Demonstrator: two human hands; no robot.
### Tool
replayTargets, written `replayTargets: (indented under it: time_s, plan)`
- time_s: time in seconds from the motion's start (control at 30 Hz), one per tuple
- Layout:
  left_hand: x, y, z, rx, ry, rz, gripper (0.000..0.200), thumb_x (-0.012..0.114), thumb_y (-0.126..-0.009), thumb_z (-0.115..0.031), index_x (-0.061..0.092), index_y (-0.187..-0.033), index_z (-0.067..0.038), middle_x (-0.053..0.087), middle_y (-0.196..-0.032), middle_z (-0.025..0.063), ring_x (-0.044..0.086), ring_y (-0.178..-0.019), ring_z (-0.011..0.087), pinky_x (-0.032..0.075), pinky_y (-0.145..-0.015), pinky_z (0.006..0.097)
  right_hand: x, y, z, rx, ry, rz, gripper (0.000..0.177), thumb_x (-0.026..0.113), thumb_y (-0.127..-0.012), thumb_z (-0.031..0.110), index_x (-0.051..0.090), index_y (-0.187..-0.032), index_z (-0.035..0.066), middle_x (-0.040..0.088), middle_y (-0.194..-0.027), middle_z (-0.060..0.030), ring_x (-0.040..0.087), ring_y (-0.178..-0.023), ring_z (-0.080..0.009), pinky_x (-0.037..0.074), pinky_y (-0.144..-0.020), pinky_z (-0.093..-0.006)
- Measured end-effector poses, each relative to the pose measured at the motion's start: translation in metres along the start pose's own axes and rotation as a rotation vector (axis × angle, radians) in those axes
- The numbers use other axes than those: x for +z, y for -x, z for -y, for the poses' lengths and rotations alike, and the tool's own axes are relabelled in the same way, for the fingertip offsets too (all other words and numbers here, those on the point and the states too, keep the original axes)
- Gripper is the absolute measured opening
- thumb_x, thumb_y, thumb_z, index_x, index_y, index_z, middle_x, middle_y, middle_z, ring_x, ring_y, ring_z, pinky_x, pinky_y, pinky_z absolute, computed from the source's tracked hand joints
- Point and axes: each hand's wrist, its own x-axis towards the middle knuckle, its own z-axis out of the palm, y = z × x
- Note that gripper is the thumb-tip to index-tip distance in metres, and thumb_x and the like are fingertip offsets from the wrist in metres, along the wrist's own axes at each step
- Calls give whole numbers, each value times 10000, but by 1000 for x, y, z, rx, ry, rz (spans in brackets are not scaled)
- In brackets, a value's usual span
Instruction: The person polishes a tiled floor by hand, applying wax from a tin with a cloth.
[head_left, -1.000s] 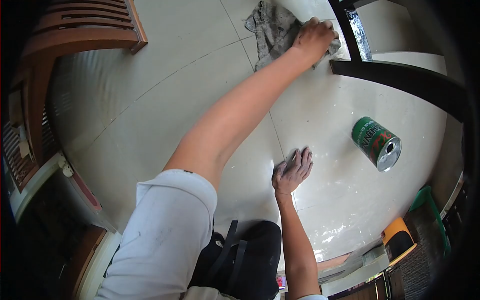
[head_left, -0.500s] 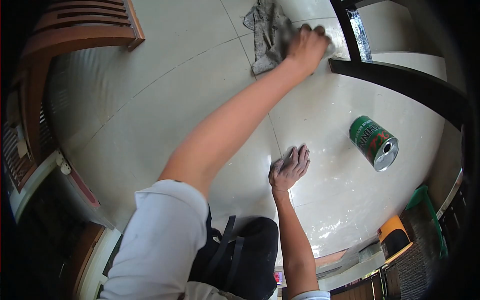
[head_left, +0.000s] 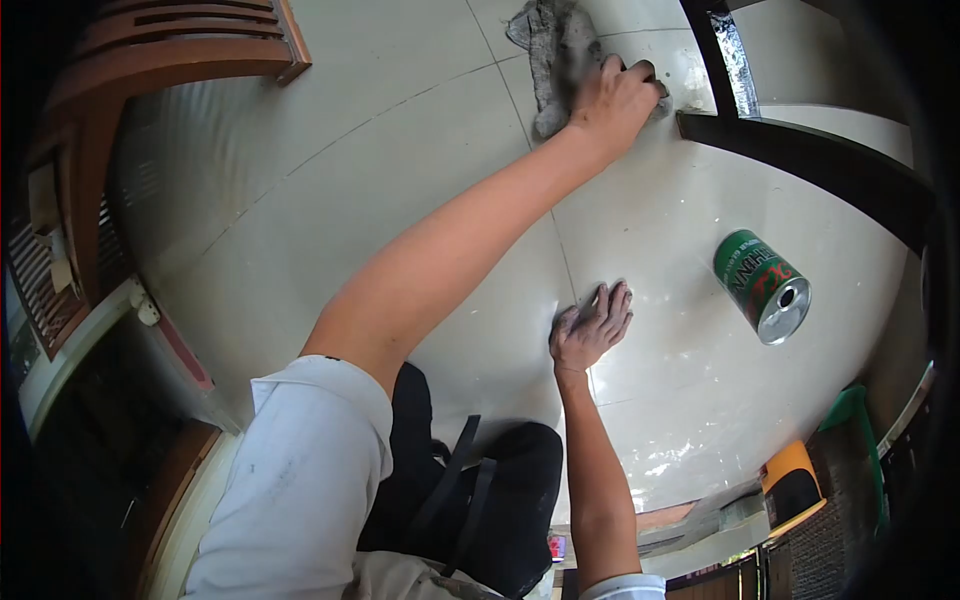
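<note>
My left hand (head_left: 622, 103) is stretched far out across the tiled floor, its fingers closed on a dirty grey rag (head_left: 549, 75). The rag lies crumpled on the tiles, mostly to the left of that hand, and part of it is blurred. Nearer my body, my right hand (head_left: 594, 331) rests palm down with its fingers spread, holding nothing. Its fingers are smudged with grey. To the right of it a green metal can (head_left: 762, 286) with a hole in its end lies tilted in view; the lettering is partly readable as thinner.
Dark furniture legs (head_left: 810, 150) stand on the right, close to my left hand. A brown slatted wooden piece of furniture (head_left: 180, 65) is at the upper left. An orange and black object (head_left: 793, 487) and a green object (head_left: 858, 430) sit at the lower right.
The view has shifted slightly, moving the floor and can to the right. My left hand and the rag have moved a little left over the tiles, and the rag's near corner has bunched up.
</note>
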Motion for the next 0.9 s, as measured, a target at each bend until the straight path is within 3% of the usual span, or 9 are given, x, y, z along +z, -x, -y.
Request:
replayTargets:
  time_s: [0.1, 0.17, 0.23, 0.37, 0.63, 0.7, 0.77, 0.83, 0.9]
  plan:
    - [14, -40, -6, -76, -75, 86, 236, 616, -763, -41, 716, -957, -131, 635, -1047, 52, 600, -989, 314, 515, -850, 419, 2, 1, -1, 7, -8, 2, 607, 501, -841, 241, 415, -1418, 73, 381, -1510, -193, 338, -1405, -359, 188, -1166, -497]
    - [26, -50, -6, -36, -154, -14, 219, 629, -760, -53, 714, -943, -136, 635, -1032, 49, 606, -979, 313, 523, -821, 417, 2, 3, -2, -3, -10, 2, 609, 496, -843, 242, 411, -1422, 76, 381, -1511, -192, 341, -1403, -358, 186, -1167, -496]
    - [18, -57, -10, -84, -246, 95, 221, 638, -757, -57, 715, -944, -146, 631, -1040, 50, 608, -985, 307, 529, -801, 407, 2, 0, -1, 9, 9, 5, 606, 495, -850, 244, 406, -1426, 80, 381, -1511, -191, 345, -1401, -357, 191, -1166, -495]
    - [-6, -21, -6, -38, -152, 222, 308, 614, -774, -33, 727, -1032, -158, 631, -1075, 42, 608, -997, 296, 532, -844, 398, 3, 1, -1, 5, 3, -8, 597, 493, -859, 252, 405, -1425, 82, 383, -1511, -185, 351, -1397, -356, 200, -1163, -495]
    - [13, -44, 0, -6, -117, 85, 322, 567, -804, -36, 725, -1055, -162, 635, -1108, 47, 614, -978, 306, 533, -850, 405, 3, 3, -2, 0, 26, -6, 592, 483, -867, 268, 408, -1428, 93, 378, -1515, -179, 352, -1397, -351, 212, -1158, -497]
    - [9, -54, -4, -88, -145, 383, 461, 648, -840, -71, 543, -1289, -63, 426, -1399, 142, 450, -1245, 326, 433, -1039, 453, 3, 2, -4, -2, 23, -13, 591, 479, -868, 270, 407, -1428, 94, 376, -1516, -177, 350, -1399, -350, 212, -1157, -497]
    - [-15, -54, -13, -108, -155, 520, 402, 610, -862, -55, 551, -1258, -23, 438, -1374, 150, 469, -1214, 338, 435, -1031, 459, 4, 1, -3, -1, 13, -13, 600, 483, -863, 265, 403, -1433, 94, 375, -1519, -173, 350, -1399, -349, 212, -1157, -499]
    - [-10, -35, -8, 0, -238, 254, 313, 568, -804, -38, 722, -1049, -157, 640, -1092, 60, 621, -960, 303, 538, -832, 404, 2, 1, -4, -2, 19, -9, 604, 485, -862, 265, 402, -1435, 95, 374, -1519, -173, 349, -1401, -348, 211, -1157, -500]
    - [-11, -23, -1, 30, -227, 221, 302, 570, -802, -38, 719, -1039, -150, 641, -1085, 70, 623, -954, 306, 540, -822, 409, 2, 2, -2, 4, 19, -8, 608, 486, -860, 265, 400, -1437, 95, 374, -1520, -172, 347, -1402, -346, 210, -1158, -501]
